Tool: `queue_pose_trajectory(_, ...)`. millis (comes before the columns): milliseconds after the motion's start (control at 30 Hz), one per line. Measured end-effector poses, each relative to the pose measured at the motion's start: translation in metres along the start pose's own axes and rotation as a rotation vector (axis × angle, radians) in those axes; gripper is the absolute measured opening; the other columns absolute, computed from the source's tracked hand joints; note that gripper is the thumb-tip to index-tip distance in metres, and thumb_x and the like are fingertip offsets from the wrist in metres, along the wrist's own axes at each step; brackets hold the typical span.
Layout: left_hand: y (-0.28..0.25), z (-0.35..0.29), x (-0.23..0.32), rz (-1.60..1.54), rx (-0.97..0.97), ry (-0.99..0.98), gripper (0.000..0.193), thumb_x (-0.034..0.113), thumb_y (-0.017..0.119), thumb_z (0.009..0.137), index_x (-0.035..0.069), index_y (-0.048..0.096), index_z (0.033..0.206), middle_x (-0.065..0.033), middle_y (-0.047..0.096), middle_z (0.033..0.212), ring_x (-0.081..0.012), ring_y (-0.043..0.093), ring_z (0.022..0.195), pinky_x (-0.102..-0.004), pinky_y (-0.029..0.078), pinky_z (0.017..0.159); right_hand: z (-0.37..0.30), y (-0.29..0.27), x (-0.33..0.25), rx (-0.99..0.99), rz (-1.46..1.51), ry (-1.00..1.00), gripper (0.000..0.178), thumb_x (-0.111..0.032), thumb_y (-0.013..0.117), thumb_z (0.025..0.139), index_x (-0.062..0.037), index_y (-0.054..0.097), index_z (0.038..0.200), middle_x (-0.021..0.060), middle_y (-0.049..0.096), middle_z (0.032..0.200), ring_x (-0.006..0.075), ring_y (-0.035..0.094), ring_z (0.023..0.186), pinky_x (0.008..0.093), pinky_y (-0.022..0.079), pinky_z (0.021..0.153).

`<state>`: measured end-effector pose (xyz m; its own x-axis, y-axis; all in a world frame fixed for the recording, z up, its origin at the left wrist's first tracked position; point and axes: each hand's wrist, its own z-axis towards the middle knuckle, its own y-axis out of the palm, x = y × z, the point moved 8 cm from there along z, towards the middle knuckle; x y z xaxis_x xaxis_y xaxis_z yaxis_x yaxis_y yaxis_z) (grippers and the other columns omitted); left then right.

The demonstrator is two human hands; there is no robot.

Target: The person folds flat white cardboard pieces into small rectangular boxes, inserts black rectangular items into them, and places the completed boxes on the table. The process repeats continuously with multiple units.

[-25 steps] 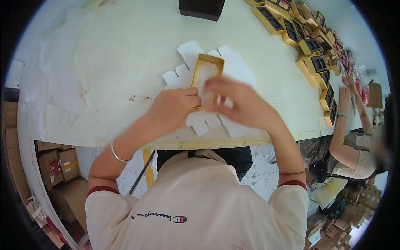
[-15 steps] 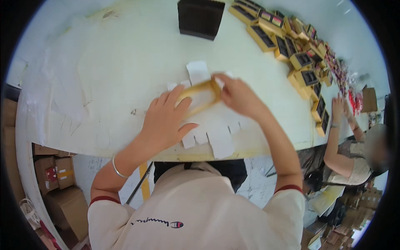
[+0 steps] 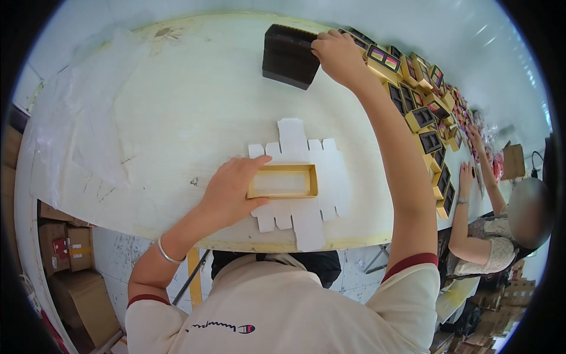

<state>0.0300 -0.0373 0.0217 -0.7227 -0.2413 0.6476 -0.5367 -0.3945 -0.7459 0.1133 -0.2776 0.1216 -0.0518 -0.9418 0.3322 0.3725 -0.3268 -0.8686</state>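
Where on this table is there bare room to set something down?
Bare tabletop lies between the clear plastic sheet and the dark stack under the right hand, above the left hand on the gold tray. The right edge is crowded with a row of gold boxes; the white cutout fills the near middle.

1 gold tray (image 3: 282,181), 1 flat white carton blank (image 3: 300,177), 1 dark stack (image 3: 289,56)

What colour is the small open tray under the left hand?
Gold tray, pale inside; head view.
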Motion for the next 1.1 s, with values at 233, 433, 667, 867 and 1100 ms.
queue_pose_trajectory(233,-0.002,-0.002,0.009,0.052,0.0,0.031,0.078,0.019,0.081,0.067,0.009,0.041,0.134,-0.0129,0.057,0.115,-0.0319,0.051,0.108,-0.0417,0.038,0.096,0.005,-0.017,0.013,0.206,0.138,0.002,0.012,-0.015,0.069,0.077,-0.0036,0.066,0.079,0.0077,0.063,0.076,0.0275,0.057,0.083,0.0383,0.046,0.072)
queue_pose_trajectory(433,0.0,-0.002,0.004,0.027,-0.005,-0.013,0.082,0.018,0.081,0.066,0.009,0.039,0.136,-0.0146,0.055,0.118,-0.0325,0.049,0.112,-0.0424,0.037,0.097,-0.051,-0.083,-0.003,0.204,0.969,0.28,0.031,-0.029,0.064,0.086,-0.0004,0.056,0.08,0.0086,0.05,0.068,0.0184,0.05,0.07,0.033,0.042,0.065)
queue_pose_trajectory(667,-0.003,0.015,0.022,0.037,-0.014,0.118,0.085,0.014,0.081,0.065,0.01,0.037,0.138,-0.0138,0.054,0.115,-0.0326,0.047,0.107,-0.041,0.038,0.094,-0.202,-0.033,-0.051,-0.545,1.262,0.631,0.054,-0.057,0.054,0.089,-0.0033,0.052,0.083,0.0012,0.047,0.062,0.0064,0.043,0.047,0.0218,0.035,0.042)
queue_pose_trajectory(867,0.015,0.023,0.029,-0.004,-0.108,0.075,0.085,0.013,0.081,0.066,0.014,0.037,0.139,-0.0127,0.053,0.112,-0.0308,0.048,0.105,-0.0389,0.04,0.092,-0.228,-0.006,-0.059,-0.894,1.4,0.7,0.052,-0.055,0.059,0.086,-0.0032,0.055,0.083,0.0034,0.051,0.059,0.0084,0.041,0.039,0.0229,0.032,0.038)
queue_pose_trajectory(1100,0.025,0.025,0.032,-0.01,-0.106,0.077,0.079,0.013,0.08,0.066,0.013,0.042,0.136,-0.0111,0.053,0.116,-0.0304,0.048,0.106,-0.0387,0.042,0.093,-0.204,-0.005,-0.065,-0.597,0.935,0.512,0.057,-0.058,0.051,0.09,-0.0005,0.052,0.096,0.0167,0.062,0.067,0.0264,0.061,0.055,0.0334,0.045,0.05)
